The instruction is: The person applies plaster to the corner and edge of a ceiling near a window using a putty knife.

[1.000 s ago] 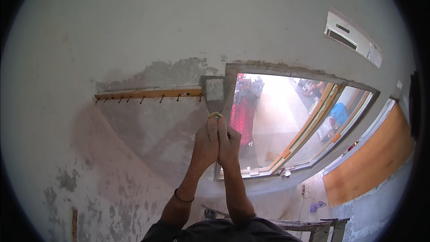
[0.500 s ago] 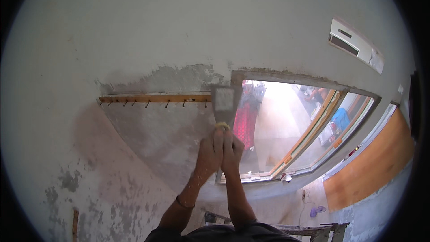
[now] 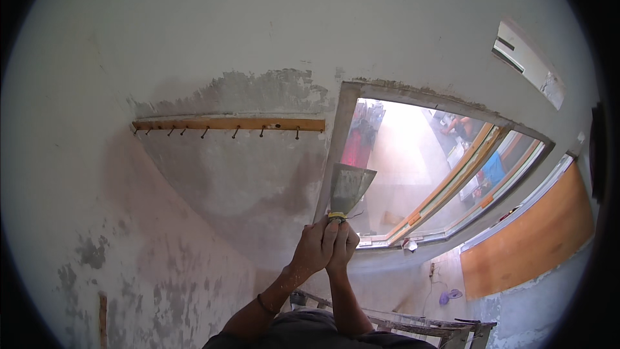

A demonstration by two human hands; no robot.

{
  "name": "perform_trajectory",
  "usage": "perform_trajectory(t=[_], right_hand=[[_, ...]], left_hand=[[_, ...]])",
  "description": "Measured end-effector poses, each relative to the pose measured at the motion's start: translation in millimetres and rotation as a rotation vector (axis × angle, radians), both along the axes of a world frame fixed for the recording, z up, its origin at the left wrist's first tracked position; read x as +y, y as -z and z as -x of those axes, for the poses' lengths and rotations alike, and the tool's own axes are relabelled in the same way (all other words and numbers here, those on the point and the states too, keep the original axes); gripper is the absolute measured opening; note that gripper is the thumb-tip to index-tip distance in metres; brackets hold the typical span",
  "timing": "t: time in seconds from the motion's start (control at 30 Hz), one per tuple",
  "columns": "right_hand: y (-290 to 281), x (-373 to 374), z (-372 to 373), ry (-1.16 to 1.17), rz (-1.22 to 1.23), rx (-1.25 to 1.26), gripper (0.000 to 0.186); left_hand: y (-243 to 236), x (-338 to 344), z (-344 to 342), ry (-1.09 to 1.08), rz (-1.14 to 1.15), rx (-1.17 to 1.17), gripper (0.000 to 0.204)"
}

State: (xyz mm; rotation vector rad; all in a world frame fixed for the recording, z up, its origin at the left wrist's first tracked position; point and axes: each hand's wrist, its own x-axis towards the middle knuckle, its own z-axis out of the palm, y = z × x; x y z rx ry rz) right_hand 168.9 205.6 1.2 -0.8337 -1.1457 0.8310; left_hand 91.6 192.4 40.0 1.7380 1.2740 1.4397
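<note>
My left hand [image 3: 316, 245] and my right hand [image 3: 342, 249] are closed together around the handle of a wide metal scraper [image 3: 350, 183], bound with yellow material near the blade. The blade points upward and leans right, in front of the lower left of the window opening [image 3: 342, 116]; whether it touches anything, I cannot tell. A wooden rail [image 3: 228, 124] with several hooks or nails runs along the wall to its upper left. Above the rail is a rough grey patch [image 3: 271, 90] in the pale plaster.
A worn wooden structure [image 3: 445, 328] is beneath me. An orange board [image 3: 523, 226] curves along the right. A small framed opening [image 3: 527, 61] is high at right. Through the window, a person [image 3: 460, 126] sits among belongings. A purple object [image 3: 450, 296] lies low at right.
Both hands and the scraper have moved down and rightward, from beside the rail's right end to the window's lower left. The rail's right end is now uncovered.
</note>
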Motion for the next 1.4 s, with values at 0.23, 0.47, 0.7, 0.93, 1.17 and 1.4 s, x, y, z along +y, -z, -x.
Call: perform_trajectory(t=[0.23, 0.47, 0.7, 0.93, 1.17, 1.4], right_hand=[[13, -4, 2, -0.125, 0.058, 0.060, 0.041], [-12, -1, 0, -0.738, 0.133, 0.326, 0.059], [-64, -11, -8, -0.721, 0.169, 0.153, 0.022], [-116, 16, 18, -0.412, 0.063, 0.005, 0.021], [-109, 32, 26, -0.225, -0.030, -0.157, 0.032], [-107, 48, 32, -0.185, -0.049, -0.126, 0.030]], left_hand=[[13, -5, 4, -0.060, -0.005, -0.033, 0.029], [19, -15, 37, 0.380, 0.296, -0.613, 0.047], [-13, -26, 27, 0.245, 0.338, -0.650, 0.061], [-58, 1, 17, 0.001, 0.363, -0.658, 0.062], [-59, 17, 15, -0.028, 0.272, -0.712, 0.064], [-46, 28, 20, -0.252, -0.166, -0.116, 0.066]])
